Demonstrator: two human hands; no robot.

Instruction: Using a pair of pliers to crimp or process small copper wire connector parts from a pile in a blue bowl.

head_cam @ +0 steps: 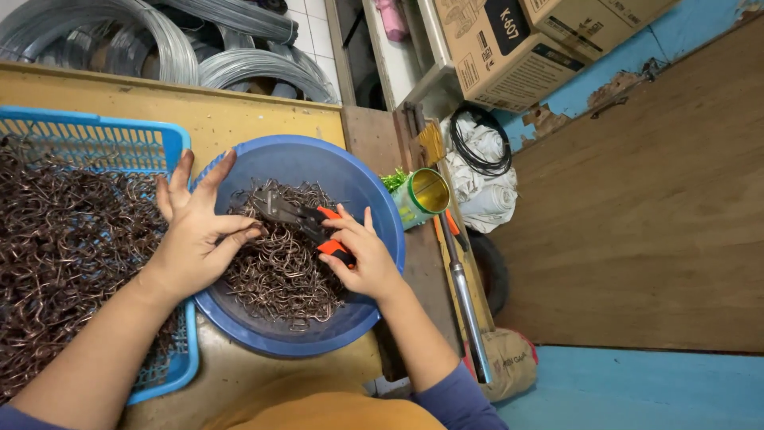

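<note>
here, grey-jawed pliers with orange handles (306, 219) lie over brown bent wire hooks (278, 275) in a round blue plastic bowl (318, 163); the right hand (362, 255) grips the handles, the left hand (199, 231), fingers spread loosely, rests on the hooks beside a blue plastic basket (95, 135) of more hooks.

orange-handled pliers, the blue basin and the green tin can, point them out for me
orange-handled pliers (296, 215), head view, on the grey metal jaws
blue basin (306, 158), head view, on the bare inner wall at the far side
green tin can (419, 198), head view, on its side wall
</note>
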